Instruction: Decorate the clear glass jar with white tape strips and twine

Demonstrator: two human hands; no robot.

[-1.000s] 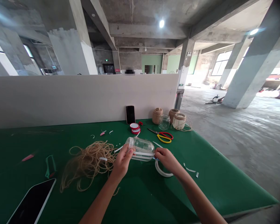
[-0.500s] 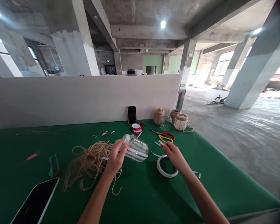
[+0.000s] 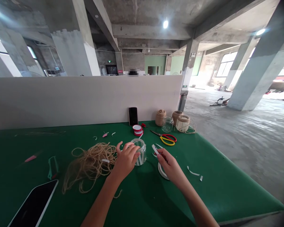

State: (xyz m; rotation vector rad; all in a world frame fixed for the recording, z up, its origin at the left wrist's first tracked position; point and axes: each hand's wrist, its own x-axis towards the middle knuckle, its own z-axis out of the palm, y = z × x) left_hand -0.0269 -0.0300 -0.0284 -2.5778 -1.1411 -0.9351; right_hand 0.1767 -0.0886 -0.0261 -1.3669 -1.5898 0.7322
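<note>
A clear glass jar with white strips down its side stands upright on the green table. My left hand is at its near left side, fingers apart and slightly bent, overlapping the jar; how firmly they touch it is hard to see. My right hand pinches a short piece of white tape between thumb and fingers. Under that hand lies a white tape roll, partly hidden. Left of the jar is a loose heap of jute twine.
Scissors with red and yellow handles lie behind my right hand. Red-and-white spools, a phone and several jars stand at the back by a white partition. A tablet lies front left. Tape scraps lie right.
The jar has gone from tilted in my left hand to upright on the table, and the left fingers have spread. My right hand has moved slightly left and down with the tape piece.
</note>
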